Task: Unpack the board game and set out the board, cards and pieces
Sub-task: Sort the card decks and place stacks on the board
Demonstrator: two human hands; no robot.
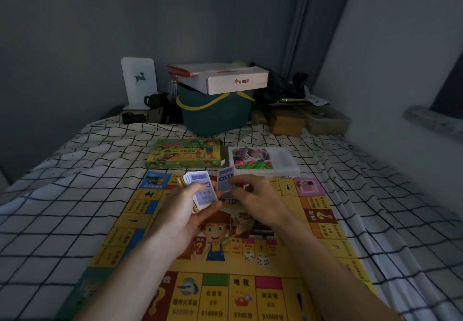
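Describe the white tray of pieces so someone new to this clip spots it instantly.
Start at the yellow game board spread on the checked bedsheet. Just past its far right corner sits the white tray, right of the green game box. Only the tray holds loose pink and green pieces.

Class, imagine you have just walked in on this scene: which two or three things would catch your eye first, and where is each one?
First, the bright yellow game board printed with a cartoon boy, spread flat on the black-and-white checked bedsheet. Above its middle, the left hand holds a stack of blue-faced cards while the right hand pinches a single blue card. Beyond lie the green game box and a white tray of colourful pieces.
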